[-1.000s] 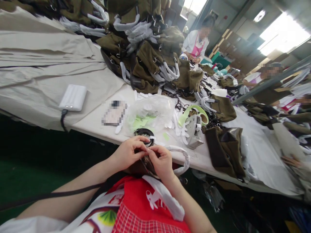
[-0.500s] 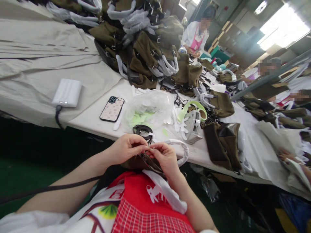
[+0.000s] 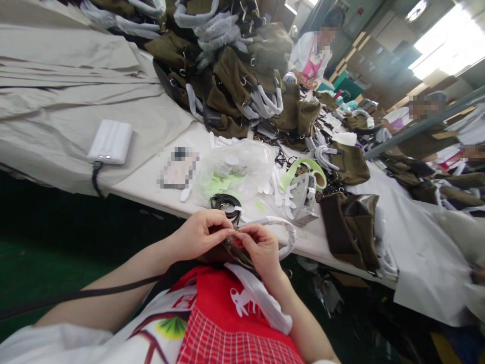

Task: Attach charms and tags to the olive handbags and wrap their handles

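My left hand (image 3: pixel 202 232) and my right hand (image 3: pixel 262 248) meet fingertip to fingertip at the table's front edge. Both are closed in a pinch. Whatever lies between the fingers is too small to make out. Directly beneath them is a dark brown bag (image 3: pixel 214 254), mostly hidden by my hands and wrists. Its handle (image 3: pixel 291 236), wrapped in white plastic, curves out past my right hand. Just beyond my fingers, a coiled dark strap (image 3: pixel 224 202) rests on the table, held by a white band.
Behind the coil are a clear plastic bag (image 3: pixel 242 156) with green slips, a green tape roll (image 3: pixel 320 179) and a blurred phone (image 3: pixel 179 169). A white power bank (image 3: pixel 110 141) sits left. Olive bags (image 3: pixel 231 81) are heaped behind; another bag (image 3: pixel 350 227) stands right. Co-workers sit farther off.
The view has shifted slightly, so the table's things appear a little farther right. My hands keep the same pinch. At the far right, a pale sheet now hangs lower over the table edge.
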The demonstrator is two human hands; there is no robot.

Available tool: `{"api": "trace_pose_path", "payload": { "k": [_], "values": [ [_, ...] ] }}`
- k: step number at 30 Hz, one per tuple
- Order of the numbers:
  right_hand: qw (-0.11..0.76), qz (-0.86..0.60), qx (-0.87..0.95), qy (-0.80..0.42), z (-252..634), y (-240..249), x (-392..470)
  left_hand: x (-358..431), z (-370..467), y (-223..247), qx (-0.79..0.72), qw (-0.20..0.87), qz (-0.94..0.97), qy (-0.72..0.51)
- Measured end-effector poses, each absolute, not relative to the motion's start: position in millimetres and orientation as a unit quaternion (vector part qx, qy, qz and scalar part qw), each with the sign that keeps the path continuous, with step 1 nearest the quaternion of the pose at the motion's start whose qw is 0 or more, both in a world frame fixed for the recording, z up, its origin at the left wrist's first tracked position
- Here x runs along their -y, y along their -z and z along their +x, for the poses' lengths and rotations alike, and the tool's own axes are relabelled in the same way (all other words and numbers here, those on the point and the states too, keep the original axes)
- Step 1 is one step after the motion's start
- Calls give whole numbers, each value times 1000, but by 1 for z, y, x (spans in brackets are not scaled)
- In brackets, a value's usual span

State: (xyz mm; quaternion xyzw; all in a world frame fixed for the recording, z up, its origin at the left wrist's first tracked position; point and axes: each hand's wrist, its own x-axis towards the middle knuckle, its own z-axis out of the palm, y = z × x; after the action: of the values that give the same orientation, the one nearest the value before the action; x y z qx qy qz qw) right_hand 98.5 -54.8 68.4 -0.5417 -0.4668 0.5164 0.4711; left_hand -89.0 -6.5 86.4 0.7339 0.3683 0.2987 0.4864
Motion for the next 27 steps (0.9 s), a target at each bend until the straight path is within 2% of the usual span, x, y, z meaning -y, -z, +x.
{"api": "trace_pose_path", "payload": {
  "k": [14, 18, 20, 22, 25, 27],
  "values": [
    [444, -524, 575, -445, 102, -58, 53, 12, -83, -77, -382, 454, 741, -313],
    [414, -511, 665, -353, 110, -73, 39, 14, -87, -76, -381, 374, 784, -317],
    [364, -533, 718, -262, 115, -84, 24, 18, -90, -76, -381, 300, 822, -298],
    [262, -559, 764, -187, 118, -91, 6, 22, -93, -76, -384, 248, 850, -260],
    [67, -540, 822, -168, 114, -82, -20, 27, -95, -74, -422, 221, 851, -219],
    [-16, -522, 834, -181, 107, -69, -34, 29, -93, -74, -467, 214, 834, -203]
  ]
}}
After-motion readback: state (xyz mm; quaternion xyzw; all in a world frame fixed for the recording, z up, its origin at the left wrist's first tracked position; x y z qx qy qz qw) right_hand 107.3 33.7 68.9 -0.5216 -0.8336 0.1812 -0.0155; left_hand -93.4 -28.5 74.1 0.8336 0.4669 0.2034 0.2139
